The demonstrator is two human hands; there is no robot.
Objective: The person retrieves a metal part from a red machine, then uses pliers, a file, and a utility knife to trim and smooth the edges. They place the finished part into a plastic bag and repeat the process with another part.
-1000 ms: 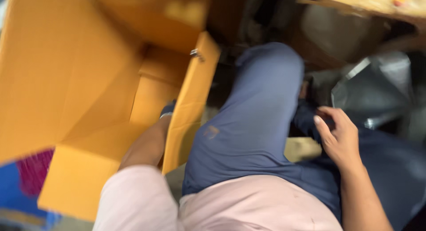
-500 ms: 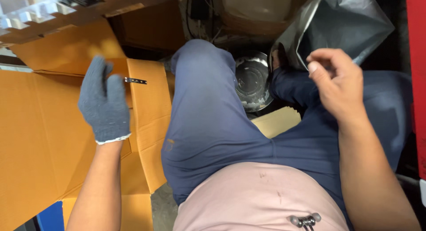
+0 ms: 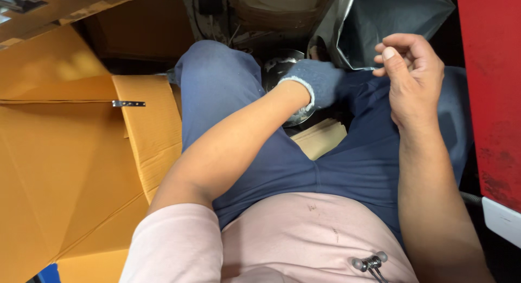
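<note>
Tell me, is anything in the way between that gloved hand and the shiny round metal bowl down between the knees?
Nothing visible does. The left hand in a grey knit glove already lies over the shiny round metal bowl, covering part of it, with no object between them. The bare right hand hangs apart, to the right, above the blue trouser leg.

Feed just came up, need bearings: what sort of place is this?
Probably a small workshop or packing spot: an open cardboard box on the left, a grey plastic bag, and a metal bowl by the gloved left hand.
</note>
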